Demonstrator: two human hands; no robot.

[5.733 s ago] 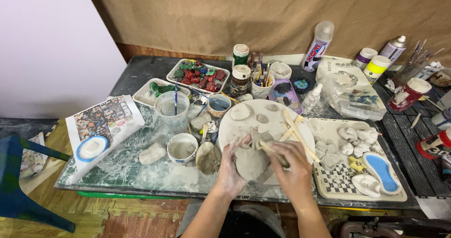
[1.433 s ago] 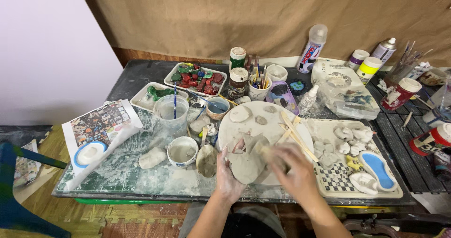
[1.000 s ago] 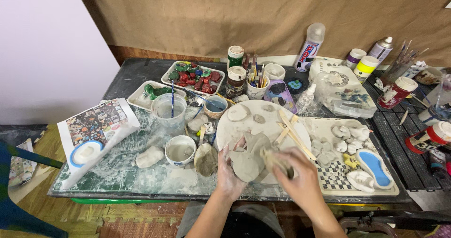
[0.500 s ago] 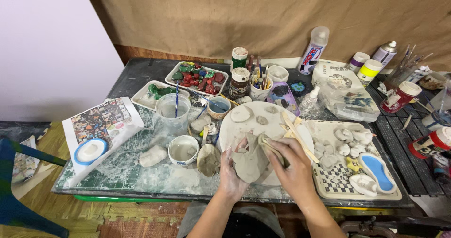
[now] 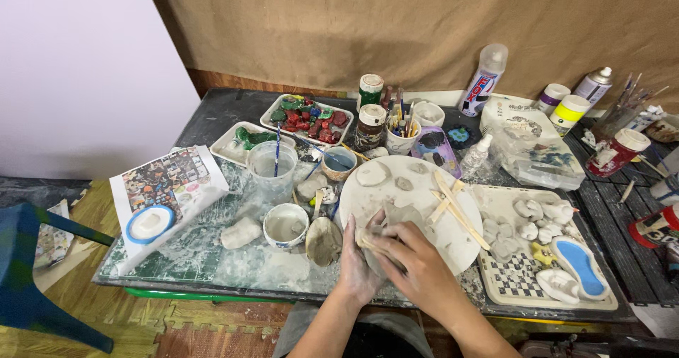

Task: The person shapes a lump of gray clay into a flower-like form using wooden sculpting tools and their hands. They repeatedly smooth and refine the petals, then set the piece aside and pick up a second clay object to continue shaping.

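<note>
Nearest the camera, both forearms come up from six o'clock and the hands meet over a lump of grey clay (image 5: 396,220) at the near edge of the round white board (image 5: 417,202). The left hand (image 5: 359,267) cups the clay from its seven o'clock side, probably to steady it, while the right hand (image 5: 417,270) lies over it from five o'clock, fingers closed round a thin wooden stick (image 5: 373,245); the two hands touch, both clamped about the clay. The stick's long axis seems to run from about four o'clock to ten o'clock, its free end towards the left hand, though the fingers hide most of it. How the clay itself is turned I cannot tell. At nine o'clock of the hands a clay-filled shell-shaped dish (image 5: 324,241) and a small cup of slip (image 5: 286,224) stand within easy reach. On the board beyond, loose wooden sticks (image 5: 456,209) lie crossed, running roughly eleven to five o'clock. At three o'clock a checkered tray (image 5: 523,291) holds small clay pieces and a blue-centred mould (image 5: 578,266). Farther off, at eleven o'clock, stand a clear water cup (image 5: 273,166) and a tray of red and green pieces (image 5: 308,116); at one o'clock a spray can (image 5: 482,81) stands against the brown cloth.
</note>
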